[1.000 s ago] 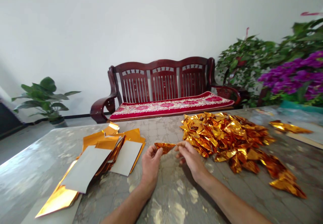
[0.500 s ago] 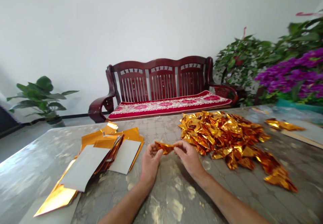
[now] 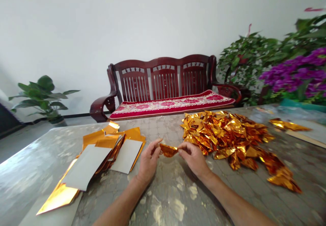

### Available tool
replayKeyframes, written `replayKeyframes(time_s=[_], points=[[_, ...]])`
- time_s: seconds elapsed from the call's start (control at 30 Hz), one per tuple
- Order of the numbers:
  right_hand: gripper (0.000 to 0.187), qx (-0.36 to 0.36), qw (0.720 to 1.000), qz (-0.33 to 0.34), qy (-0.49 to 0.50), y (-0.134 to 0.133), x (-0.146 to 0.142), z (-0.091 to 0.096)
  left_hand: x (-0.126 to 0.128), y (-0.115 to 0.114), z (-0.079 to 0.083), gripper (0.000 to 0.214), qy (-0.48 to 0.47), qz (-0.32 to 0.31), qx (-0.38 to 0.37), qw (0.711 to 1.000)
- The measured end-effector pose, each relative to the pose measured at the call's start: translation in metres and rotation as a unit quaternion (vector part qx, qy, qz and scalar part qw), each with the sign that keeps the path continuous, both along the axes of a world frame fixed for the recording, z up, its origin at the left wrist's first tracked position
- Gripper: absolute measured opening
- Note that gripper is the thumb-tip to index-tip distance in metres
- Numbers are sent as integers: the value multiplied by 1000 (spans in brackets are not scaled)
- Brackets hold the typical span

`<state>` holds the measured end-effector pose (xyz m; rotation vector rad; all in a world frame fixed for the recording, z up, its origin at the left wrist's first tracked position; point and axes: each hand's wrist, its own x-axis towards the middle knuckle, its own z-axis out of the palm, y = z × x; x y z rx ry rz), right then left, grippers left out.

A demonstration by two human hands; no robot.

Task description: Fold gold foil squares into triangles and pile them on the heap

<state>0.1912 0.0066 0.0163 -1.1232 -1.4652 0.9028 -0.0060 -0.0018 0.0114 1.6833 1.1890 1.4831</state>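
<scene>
Between my two hands, just above the table, is a small folded piece of gold foil paper (image 3: 168, 150), boat-shaped with a rounded underside. My left hand (image 3: 149, 159) is closed at its left end, with the index finger raised a little above the thumb. The fingertips of my right hand (image 3: 193, 158) pinch the pointed right end. A large heap of folded gold foil pieces (image 3: 221, 129) lies to the right of my right hand. Left of my left hand are flat gold foil sheets (image 3: 95, 138), some showing a pale grey back (image 3: 86, 166).
The patterned grey table (image 3: 168, 198) spreads beneath everything. A loose foil piece (image 3: 290, 125) rests on a pale board (image 3: 308, 136) at right. Beyond stand a dark red wooden bench (image 3: 164, 78), a potted plant (image 3: 46, 98) and purple flowers (image 3: 297, 71).
My left fingers have shifted slightly left and the index finger has lifted. The foil piece now shows a rounder underside. My right hand keeps its pinch, slightly farther right.
</scene>
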Motion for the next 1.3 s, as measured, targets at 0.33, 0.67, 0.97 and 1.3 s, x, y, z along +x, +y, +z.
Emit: replayKeyframes(time_s=[0.33,0.67,0.97,1.3], points=[[13,20,999,-3,-40,4,8,-1,-7,3,-1,12,104,-19,35,994],[4,51,996,-34,-64,1,7,-4,-8,-4,-1,13,170,-13,29,985],[12,34,991,-17,-127,-3,7,-2,-6,-6,-4,13,185,-24,34,982],[17,-89,995,13,34,3,-2,-20,-4,-5,-9,14,170,0,46,984]])
